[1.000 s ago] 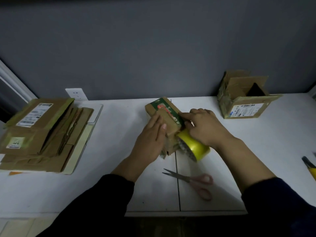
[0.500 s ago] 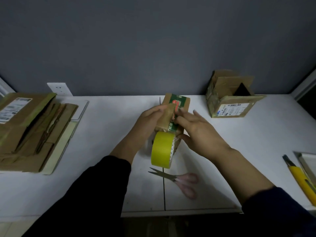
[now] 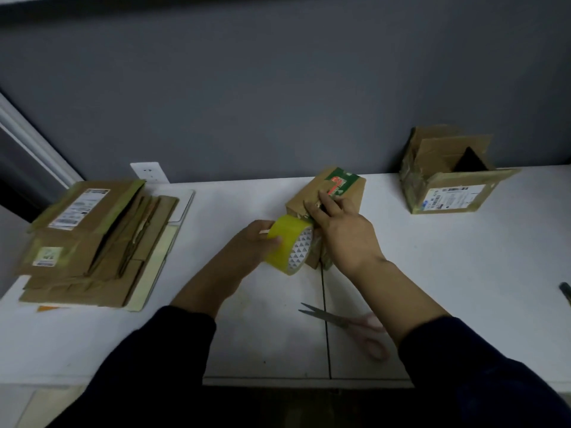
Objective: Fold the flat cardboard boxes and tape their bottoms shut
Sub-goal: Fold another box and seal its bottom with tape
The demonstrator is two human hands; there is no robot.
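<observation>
A small folded cardboard box (image 3: 349, 189) with a green and red label lies bottom-up at the table's middle. My right hand (image 3: 343, 233) presses on its flaps with straight fingers. My left hand (image 3: 253, 242) grips a yellow tape roll (image 3: 290, 248) just left of the box's near end. The near part of the box is hidden behind the roll and my right hand. A stack of flat cardboard boxes (image 3: 92, 242) lies at the left.
An open assembled box (image 3: 448, 180) stands at the back right. Pink-handled scissors (image 3: 349, 325) lie in front of me on the white table (image 3: 463, 273). A dark tool tip (image 3: 566, 291) shows at the right edge. A wall socket (image 3: 150, 172) sits behind the stack.
The tape roll passed from hanging in front of the box into my left hand's grip at the left. My right hand shifted onto the box's flaps.
</observation>
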